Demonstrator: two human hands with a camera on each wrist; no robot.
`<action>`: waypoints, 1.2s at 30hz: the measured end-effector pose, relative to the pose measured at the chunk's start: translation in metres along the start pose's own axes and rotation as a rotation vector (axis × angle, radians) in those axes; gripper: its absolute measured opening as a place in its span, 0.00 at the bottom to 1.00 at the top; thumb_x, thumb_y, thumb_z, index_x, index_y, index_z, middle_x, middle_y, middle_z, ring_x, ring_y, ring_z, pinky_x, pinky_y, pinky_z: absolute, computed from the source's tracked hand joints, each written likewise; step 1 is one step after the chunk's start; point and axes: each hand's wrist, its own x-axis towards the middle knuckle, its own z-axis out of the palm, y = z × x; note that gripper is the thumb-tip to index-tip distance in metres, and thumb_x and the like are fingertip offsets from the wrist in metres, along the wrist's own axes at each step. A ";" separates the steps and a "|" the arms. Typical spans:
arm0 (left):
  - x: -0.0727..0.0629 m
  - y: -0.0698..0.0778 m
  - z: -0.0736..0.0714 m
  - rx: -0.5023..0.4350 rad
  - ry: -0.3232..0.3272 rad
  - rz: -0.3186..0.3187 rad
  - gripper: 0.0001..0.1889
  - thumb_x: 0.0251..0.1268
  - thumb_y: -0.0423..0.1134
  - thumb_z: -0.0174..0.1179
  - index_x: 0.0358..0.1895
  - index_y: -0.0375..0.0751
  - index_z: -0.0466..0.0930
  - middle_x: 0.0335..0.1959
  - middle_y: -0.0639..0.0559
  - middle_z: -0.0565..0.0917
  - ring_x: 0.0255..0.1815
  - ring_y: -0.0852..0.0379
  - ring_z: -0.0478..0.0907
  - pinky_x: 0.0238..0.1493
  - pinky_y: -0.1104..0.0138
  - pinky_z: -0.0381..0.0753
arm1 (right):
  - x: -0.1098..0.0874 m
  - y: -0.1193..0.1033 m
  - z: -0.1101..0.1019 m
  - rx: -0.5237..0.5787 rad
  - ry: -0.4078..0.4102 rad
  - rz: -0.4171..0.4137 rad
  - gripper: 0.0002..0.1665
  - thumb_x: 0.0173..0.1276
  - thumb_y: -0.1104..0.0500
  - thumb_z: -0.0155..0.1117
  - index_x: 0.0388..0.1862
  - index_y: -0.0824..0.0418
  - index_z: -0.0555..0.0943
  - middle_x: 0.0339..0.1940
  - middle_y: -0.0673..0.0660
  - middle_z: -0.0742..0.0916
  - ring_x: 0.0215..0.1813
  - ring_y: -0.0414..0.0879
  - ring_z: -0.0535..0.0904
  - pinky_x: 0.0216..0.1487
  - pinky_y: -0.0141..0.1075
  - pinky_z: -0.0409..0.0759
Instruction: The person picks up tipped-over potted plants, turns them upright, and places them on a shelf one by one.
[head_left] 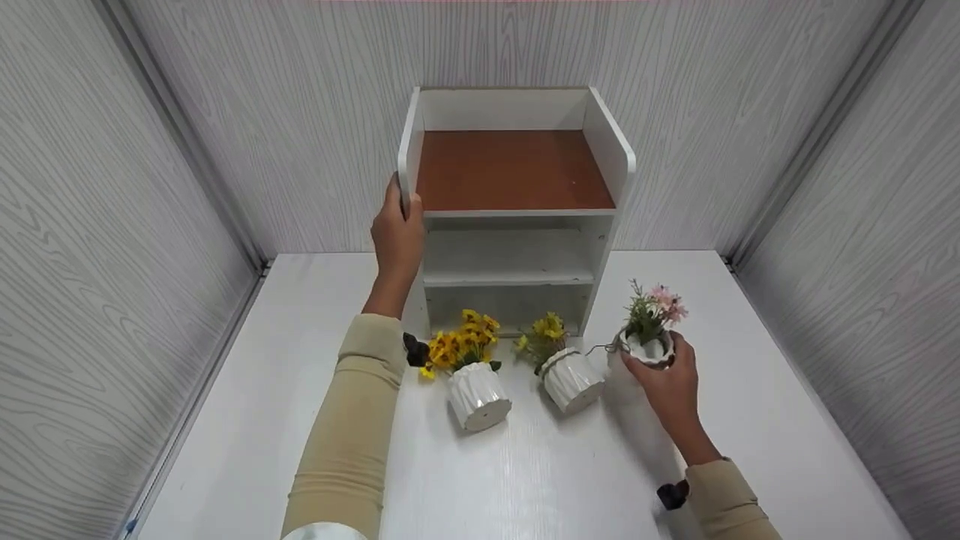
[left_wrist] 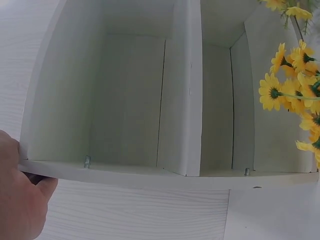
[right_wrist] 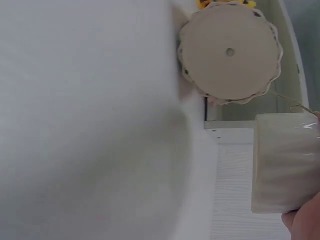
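My left hand [head_left: 397,236] grips the front edge of the left side panel of a white shelf unit [head_left: 517,214] with a brown top board. In the left wrist view, the fingers of that hand [left_wrist: 22,200] wrap the panel's edge. My right hand [head_left: 670,382] holds a white ribbed flowerpot [head_left: 646,349] with pink flowers [head_left: 666,301] and green sprigs, thumb and fingers on opposite sides of it. The right wrist view has this pot [right_wrist: 285,165] at its right edge; whether it touches the table cannot be told.
On the white table [head_left: 330,300], a white pot [head_left: 480,397] of orange-yellow flowers [head_left: 465,341] lies tipped before the shelf. Beside it lies another pot [head_left: 572,380] with yellow flowers [head_left: 550,328] and a string round its rim. Wood-grain walls [head_left: 847,225] enclose the sides and back.
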 end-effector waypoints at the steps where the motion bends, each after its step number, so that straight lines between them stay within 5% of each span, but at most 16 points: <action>1: 0.000 0.000 0.000 -0.001 0.003 -0.004 0.29 0.81 0.47 0.46 0.80 0.47 0.57 0.70 0.48 0.76 0.66 0.56 0.76 0.61 0.56 0.78 | 0.000 -0.006 -0.001 0.008 0.008 -0.012 0.54 0.57 0.48 0.79 0.75 0.68 0.62 0.68 0.68 0.70 0.69 0.60 0.68 0.66 0.56 0.70; 19: 0.006 0.002 0.001 0.001 0.024 -0.045 0.29 0.80 0.48 0.51 0.78 0.45 0.62 0.69 0.46 0.77 0.67 0.52 0.76 0.61 0.54 0.78 | -0.002 -0.110 -0.001 0.177 0.031 -0.195 0.52 0.56 0.54 0.81 0.74 0.67 0.64 0.67 0.64 0.71 0.66 0.54 0.71 0.64 0.53 0.72; 36: 0.005 0.004 0.004 0.011 0.018 -0.063 0.27 0.79 0.47 0.50 0.75 0.43 0.67 0.67 0.45 0.79 0.65 0.51 0.78 0.61 0.54 0.79 | 0.052 -0.190 0.011 0.211 0.067 -0.349 0.49 0.55 0.51 0.81 0.71 0.66 0.68 0.63 0.61 0.74 0.61 0.46 0.72 0.61 0.44 0.73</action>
